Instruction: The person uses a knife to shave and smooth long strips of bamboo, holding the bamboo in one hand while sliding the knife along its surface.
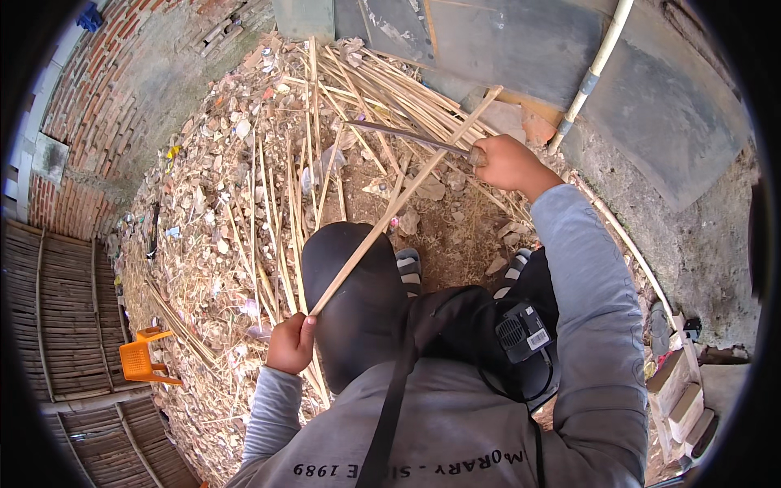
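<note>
My left hand is closed around the lower end of a long, flat bamboo strip. The strip slants up to the right across my knee. In my right hand is the handle of a long-bladed knife. Its dark blade points left and crosses the bamboo strip near the strip's upper part. Whether the blade touches the strip, I cannot tell. My dark-trousered knee is bent under the strip, and my feet in striped sandals are on the ground.
A pile of bamboo strips lies ahead, with more loose strips to the left over littered ground. A pole leans against grey panels at the right. An orange plastic chair stands far left, near woven bamboo panels.
</note>
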Action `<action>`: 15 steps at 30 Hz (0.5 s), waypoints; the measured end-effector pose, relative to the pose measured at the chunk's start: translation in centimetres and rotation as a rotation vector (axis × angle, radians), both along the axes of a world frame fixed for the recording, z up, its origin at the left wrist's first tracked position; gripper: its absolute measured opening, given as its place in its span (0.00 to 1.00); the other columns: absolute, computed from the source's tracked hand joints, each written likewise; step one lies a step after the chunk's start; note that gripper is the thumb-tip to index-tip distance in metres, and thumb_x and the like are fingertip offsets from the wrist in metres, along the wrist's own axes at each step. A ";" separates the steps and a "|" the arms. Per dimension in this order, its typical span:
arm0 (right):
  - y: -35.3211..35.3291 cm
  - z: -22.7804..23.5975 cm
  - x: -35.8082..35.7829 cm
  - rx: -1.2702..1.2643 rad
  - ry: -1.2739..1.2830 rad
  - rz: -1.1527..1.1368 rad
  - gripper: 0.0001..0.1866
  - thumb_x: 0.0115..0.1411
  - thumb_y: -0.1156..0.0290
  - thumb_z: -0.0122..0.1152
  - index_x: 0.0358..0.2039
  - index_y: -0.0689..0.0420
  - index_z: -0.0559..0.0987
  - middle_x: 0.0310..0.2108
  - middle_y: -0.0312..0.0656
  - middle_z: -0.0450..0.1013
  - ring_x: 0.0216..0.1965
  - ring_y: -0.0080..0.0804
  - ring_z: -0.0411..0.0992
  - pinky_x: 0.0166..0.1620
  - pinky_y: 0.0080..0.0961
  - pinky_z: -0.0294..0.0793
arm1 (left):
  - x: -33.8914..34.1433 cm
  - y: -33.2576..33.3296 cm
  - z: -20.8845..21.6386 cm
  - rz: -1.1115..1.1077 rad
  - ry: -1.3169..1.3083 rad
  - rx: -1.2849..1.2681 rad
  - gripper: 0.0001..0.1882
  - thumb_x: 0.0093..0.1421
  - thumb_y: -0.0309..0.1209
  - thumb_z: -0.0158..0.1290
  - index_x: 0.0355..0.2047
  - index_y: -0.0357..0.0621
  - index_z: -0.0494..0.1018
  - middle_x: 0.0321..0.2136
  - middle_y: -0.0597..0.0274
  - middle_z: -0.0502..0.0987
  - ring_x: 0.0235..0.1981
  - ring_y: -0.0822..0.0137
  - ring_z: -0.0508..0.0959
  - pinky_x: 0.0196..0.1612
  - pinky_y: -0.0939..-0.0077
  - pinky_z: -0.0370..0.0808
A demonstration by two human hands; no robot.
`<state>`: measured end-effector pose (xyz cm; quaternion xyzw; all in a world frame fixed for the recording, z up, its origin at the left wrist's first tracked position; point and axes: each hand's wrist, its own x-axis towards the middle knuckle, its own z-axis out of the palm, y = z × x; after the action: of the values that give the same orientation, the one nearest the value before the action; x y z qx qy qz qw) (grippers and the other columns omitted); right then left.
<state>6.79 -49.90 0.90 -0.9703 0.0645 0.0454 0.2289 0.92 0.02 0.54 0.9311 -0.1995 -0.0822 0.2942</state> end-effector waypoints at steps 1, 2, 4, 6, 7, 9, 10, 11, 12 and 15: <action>0.6 -0.2 -0.2 0.045 -0.109 0.039 0.18 0.50 0.68 0.65 0.42 0.60 0.81 0.36 0.57 0.78 0.40 0.55 0.77 0.46 0.43 0.76 | 0.1 0.3 -0.1 0.015 0.067 -0.015 0.25 0.72 0.42 0.48 0.22 0.36 0.67 0.12 0.49 0.67 0.13 0.55 0.66 0.21 0.61 0.63; 1.3 -0.4 -0.3 0.091 -0.218 0.076 0.17 0.50 0.68 0.64 0.40 0.62 0.80 0.33 0.58 0.78 0.37 0.56 0.77 0.43 0.44 0.76 | 0.1 0.5 -0.1 0.029 0.135 -0.029 0.25 0.72 0.42 0.47 0.22 0.36 0.67 0.12 0.50 0.67 0.13 0.56 0.66 0.21 0.62 0.63; 3.2 1.4 -0.1 0.027 -0.153 0.162 0.19 0.50 0.67 0.65 0.41 0.62 0.80 0.35 0.58 0.78 0.38 0.56 0.77 0.44 0.43 0.76 | -0.2 0.5 -0.1 0.054 0.149 -0.032 0.24 0.72 0.41 0.48 0.22 0.36 0.67 0.12 0.51 0.67 0.13 0.60 0.65 0.21 0.63 0.63; 2.4 1.2 0.2 -0.050 -0.091 0.236 0.20 0.50 0.66 0.66 0.42 0.63 0.80 0.36 0.58 0.78 0.39 0.56 0.77 0.44 0.43 0.76 | -0.5 0.9 -1.2 0.031 0.118 -0.128 0.23 0.72 0.40 0.48 0.22 0.36 0.67 0.12 0.52 0.66 0.14 0.63 0.64 0.21 0.64 0.62; -0.1 -0.6 0.1 0.117 -0.074 0.045 0.23 0.50 0.66 0.66 0.46 0.63 0.80 0.39 0.58 0.78 0.42 0.56 0.77 0.47 0.42 0.76 | -0.4 0.2 -1.9 0.047 0.091 -0.126 0.23 0.71 0.40 0.49 0.22 0.35 0.68 0.12 0.52 0.66 0.14 0.61 0.65 0.21 0.64 0.62; -2.3 -1.6 0.3 0.211 -0.090 -0.124 0.26 0.51 0.66 0.65 0.51 0.62 0.79 0.43 0.58 0.78 0.46 0.55 0.77 0.51 0.41 0.75 | -0.2 -0.1 -1.1 0.030 0.049 -0.087 0.23 0.71 0.40 0.50 0.23 0.35 0.68 0.13 0.51 0.67 0.14 0.60 0.66 0.21 0.64 0.63; -2.5 -1.4 0.4 0.212 -0.100 -0.120 0.26 0.51 0.66 0.65 0.51 0.62 0.79 0.43 0.58 0.78 0.46 0.55 0.77 0.51 0.41 0.75 | -0.3 0.0 -0.8 0.026 0.021 -0.040 0.23 0.71 0.40 0.50 0.23 0.35 0.68 0.13 0.50 0.67 0.14 0.59 0.67 0.21 0.63 0.63; -2.8 -1.2 0.4 0.119 -0.114 -0.100 0.26 0.50 0.66 0.65 0.50 0.62 0.80 0.44 0.58 0.78 0.46 0.55 0.77 0.51 0.41 0.75 | -0.1 0.4 -0.7 0.072 0.120 -0.037 0.23 0.71 0.40 0.50 0.23 0.35 0.68 0.13 0.48 0.67 0.15 0.58 0.68 0.21 0.63 0.64; -2.4 -1.0 0.2 0.033 -0.119 -0.080 0.25 0.50 0.65 0.65 0.50 0.62 0.80 0.44 0.58 0.78 0.47 0.54 0.76 0.51 0.42 0.75 | -0.1 0.3 -0.3 0.075 0.120 -0.031 0.23 0.71 0.40 0.50 0.23 0.35 0.68 0.13 0.48 0.67 0.15 0.58 0.68 0.21 0.63 0.64; -0.1 0.6 0.4 0.047 -0.088 0.008 0.25 0.50 0.66 0.66 0.49 0.62 0.80 0.44 0.58 0.78 0.47 0.54 0.77 0.51 0.41 0.75 | -0.1 0.4 0.2 0.029 0.092 -0.005 0.23 0.72 0.40 0.47 0.23 0.35 0.68 0.13 0.51 0.66 0.14 0.61 0.66 0.21 0.63 0.62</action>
<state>7.18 -49.99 1.47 -0.9660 0.0493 0.0049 0.2539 0.82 0.38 0.77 0.9284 -0.1725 -0.1200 0.3065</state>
